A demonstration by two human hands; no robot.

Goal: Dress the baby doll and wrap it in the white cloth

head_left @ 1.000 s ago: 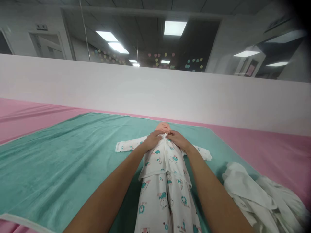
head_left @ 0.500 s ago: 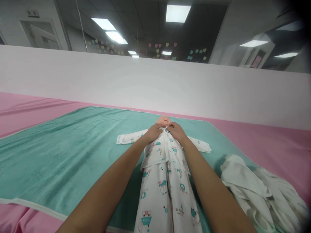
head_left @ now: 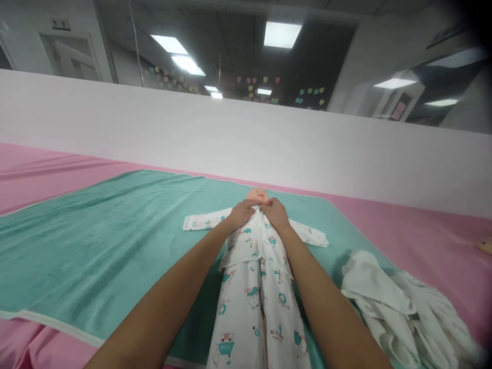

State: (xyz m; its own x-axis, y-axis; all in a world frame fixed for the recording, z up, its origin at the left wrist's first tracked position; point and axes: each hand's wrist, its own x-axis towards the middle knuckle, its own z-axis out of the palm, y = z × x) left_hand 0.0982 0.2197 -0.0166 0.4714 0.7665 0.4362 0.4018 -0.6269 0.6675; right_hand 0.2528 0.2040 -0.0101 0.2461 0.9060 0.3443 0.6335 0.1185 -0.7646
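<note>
Head camera view: we are looking at a white patterned shirt (head_left: 243,246) that is lying directly on the near side of the doll's head (head_left: 257,194), its collar just below the chin. Its long axis is running from the head straight toward us, and the front opening is following that same line. We are judging this to be the relation that matters: the opening is passing between our two hands, pointing away from the head.

Our left hand (head_left: 242,212) is resting just left of and below the head, our right hand (head_left: 276,212) just right of and below it; neither is sitting clearly nearer the collar. Both grips are bending almost closed, with the collar's edge caught between thumbs and fingers, though what is lying between the fingertips is too small to make out.

Farther out, the sleeves (head_left: 205,219) are stretching to either side below the head, and matching trousers (head_left: 240,312) are extending toward us. White cloth (head_left: 384,294) is lying bunched well to the right and nearer us than the head, and a teal sheet (head_left: 96,246) is spreading under the head.
</note>
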